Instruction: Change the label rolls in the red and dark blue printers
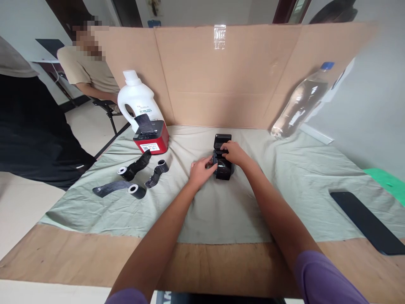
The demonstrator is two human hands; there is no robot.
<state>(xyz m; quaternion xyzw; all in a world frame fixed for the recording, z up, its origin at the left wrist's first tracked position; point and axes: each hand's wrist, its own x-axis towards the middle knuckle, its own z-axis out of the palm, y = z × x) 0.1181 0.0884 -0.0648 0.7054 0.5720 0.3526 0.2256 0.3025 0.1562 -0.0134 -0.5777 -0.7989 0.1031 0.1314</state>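
Observation:
A small black printer (215, 157) stands on the cloth in front of me, its lid (223, 138) raised at the back. From its front hangs a glossy black paper strip (224, 169). My left hand (201, 172) grips the printer's left side, with the thumb along its near edge. Bent over the opening from the right is my right hand (233, 153), its fingertips at the inner edge above the strip. What lies beneath those fingertips is hidden.
Left on the cloth (253, 211) are several black paper rolls (137, 191) with loose tails and a red-and-black box printer (161, 139). Behind stand a white detergent jug (139, 95), cardboard (221, 76) and a water bottle (300, 101). A phone (367, 221) lies right. Two people are at left.

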